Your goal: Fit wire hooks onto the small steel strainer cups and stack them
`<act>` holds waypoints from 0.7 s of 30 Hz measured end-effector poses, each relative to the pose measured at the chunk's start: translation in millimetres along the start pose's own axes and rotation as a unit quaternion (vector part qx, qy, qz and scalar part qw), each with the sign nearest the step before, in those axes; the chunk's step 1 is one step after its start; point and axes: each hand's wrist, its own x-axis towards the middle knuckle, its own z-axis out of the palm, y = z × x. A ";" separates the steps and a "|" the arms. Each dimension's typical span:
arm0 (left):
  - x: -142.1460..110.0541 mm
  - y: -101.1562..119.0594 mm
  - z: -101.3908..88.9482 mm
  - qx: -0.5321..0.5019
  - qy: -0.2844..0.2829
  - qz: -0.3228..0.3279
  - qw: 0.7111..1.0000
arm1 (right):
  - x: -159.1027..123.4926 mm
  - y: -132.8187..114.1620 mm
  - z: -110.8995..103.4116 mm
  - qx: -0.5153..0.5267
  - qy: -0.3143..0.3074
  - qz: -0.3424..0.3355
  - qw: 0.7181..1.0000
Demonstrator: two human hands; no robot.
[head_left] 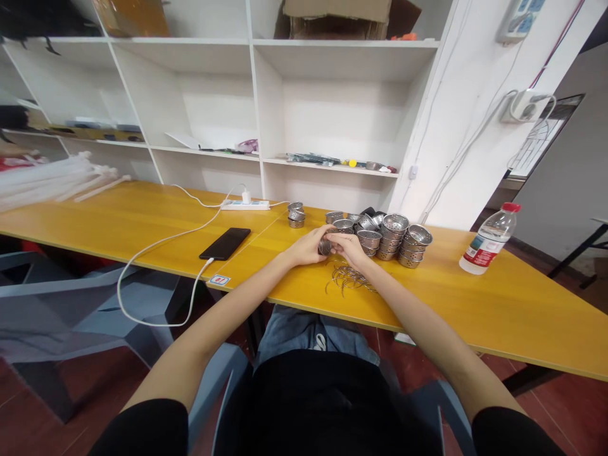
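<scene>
A small perforated metal strainer basket [324, 247] is gripped in my left hand [306, 247], tilted just above the table. My right hand [350, 249] meets it there, fingers closed together at the basket's rim; whatever is pinched between them is hidden. Beneath my right wrist lies a loose heap of thin curved metal wires [349, 278]. Just beyond my hands stand stacks of similar strainer baskets [393, 237], some nested upright and others tipped over. A smaller stack of strainer baskets [296, 216] sits apart, farther left.
On the yellow table [475, 310] a black phone [225, 243] charges from a white power strip [244, 205]. Its white cable [121, 285] loops over the front edge. A red-capped bottle [489, 240] stands right. White shelves [327, 107] rise behind; a blue-grey chair [95, 297] is at left.
</scene>
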 end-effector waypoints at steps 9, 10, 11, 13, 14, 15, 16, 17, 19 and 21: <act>1.1 -1.7 4.4 -0.046 0.004 -0.011 0.999 | -3.2 6.7 5.2 0.008 0.021 0.005 1.000; 1.0 -1.4 4.7 -0.049 0.006 -0.009 0.999 | -3.4 6.5 4.9 0.009 0.024 0.006 1.000; 0.9 -1.0 5.1 -0.052 0.009 -0.007 0.999 | -3.4 6.1 4.4 0.011 0.029 0.008 0.999; 0.9 -0.4 5.9 -0.060 0.012 -0.005 0.998 | -3.1 5.0 3.1 0.015 0.038 0.012 0.999; 1.0 -0.2 6.3 -0.063 0.013 -0.007 0.998 | -2.9 4.6 2.4 0.015 0.041 0.014 0.999; 1.0 -0.1 6.6 -0.064 0.013 -0.011 0.998 | -2.7 4.4 1.8 0.014 0.043 0.015 0.999; 1.1 -0.1 6.9 -0.063 0.013 -0.015 0.998 | -2.5 4.3 1.4 0.012 0.045 0.015 0.999; 1.2 -0.2 7.0 -0.062 0.014 -0.018 0.998 | -2.4 4.4 1.2 0.009 0.046 0.015 0.999; 1.4 -0.6 7.1 -0.062 0.015 -0.022 0.998 | -2.2 4.8 1.3 0.007 0.047 0.014 0.999; 1.6 -0.9 6.9 -0.067 0.015 -0.022 0.997 | -2.2 4.7 1.9 0.008 0.047 0.014 0.999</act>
